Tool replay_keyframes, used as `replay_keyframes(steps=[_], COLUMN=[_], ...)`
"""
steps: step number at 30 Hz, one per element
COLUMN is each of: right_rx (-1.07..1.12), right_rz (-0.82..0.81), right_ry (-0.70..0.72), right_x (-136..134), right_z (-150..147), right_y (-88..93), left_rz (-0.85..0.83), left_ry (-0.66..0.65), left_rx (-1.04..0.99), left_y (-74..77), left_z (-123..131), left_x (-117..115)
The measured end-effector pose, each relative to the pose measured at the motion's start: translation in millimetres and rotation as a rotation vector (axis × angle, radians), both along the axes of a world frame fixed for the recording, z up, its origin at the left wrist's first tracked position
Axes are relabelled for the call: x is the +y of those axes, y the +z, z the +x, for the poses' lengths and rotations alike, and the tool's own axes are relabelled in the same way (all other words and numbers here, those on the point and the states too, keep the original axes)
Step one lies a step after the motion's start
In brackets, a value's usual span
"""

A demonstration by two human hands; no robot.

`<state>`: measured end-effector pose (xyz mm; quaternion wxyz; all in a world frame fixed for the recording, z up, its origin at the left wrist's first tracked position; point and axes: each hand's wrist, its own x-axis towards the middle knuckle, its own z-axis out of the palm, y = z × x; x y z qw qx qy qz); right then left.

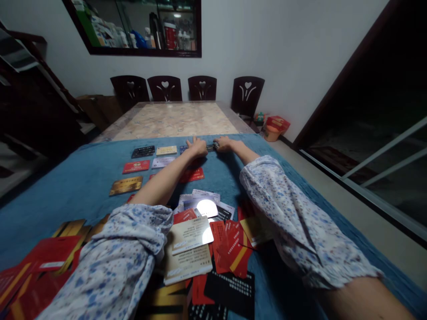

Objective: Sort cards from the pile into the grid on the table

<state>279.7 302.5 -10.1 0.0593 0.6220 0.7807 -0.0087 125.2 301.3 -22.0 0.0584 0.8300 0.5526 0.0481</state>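
Note:
Both my hands reach to the far edge of the blue cloth. My left hand [198, 146] rests by a dark blue card [183, 149], with some fingers stretched out and apart. Between the two hands lies a black card [210, 147], partly covered by them. My right hand [223, 144] has its fingers bent closed at that card's right end. To the left, a black card stack [143, 151], a cream card stack [166, 150], a red card [136, 166], a pale lilac card [163, 162] and a gold card [126, 185] lie in rows. A red card [191, 175] lies below my left hand.
Loose piles hold cream cards [191, 235], red cards [233, 246] and black cards [230, 289] near me. More red and gold cards [50, 258] lie at lower left. Beyond the blue cloth [83, 166] are the bare tabletop [180, 118] and several dark chairs [164, 89].

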Motion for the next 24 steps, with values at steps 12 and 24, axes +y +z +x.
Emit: replay_keyframes(steps=[12,24], right_rx=[0.079,0.116], right_rz=[0.165,0.285], right_ry=[0.059,0.136], right_x=[-53.3,-120.3], right_z=[19.1,41.5], right_y=[2.6,-3.4], left_rz=[0.205,0.229], left_ry=[-0.186,-0.313], left_rx=[0.020,-0.053], left_y=[8.7,3.1], left_z=[-8.2,-4.3], left_x=[-53.3,-123.9])
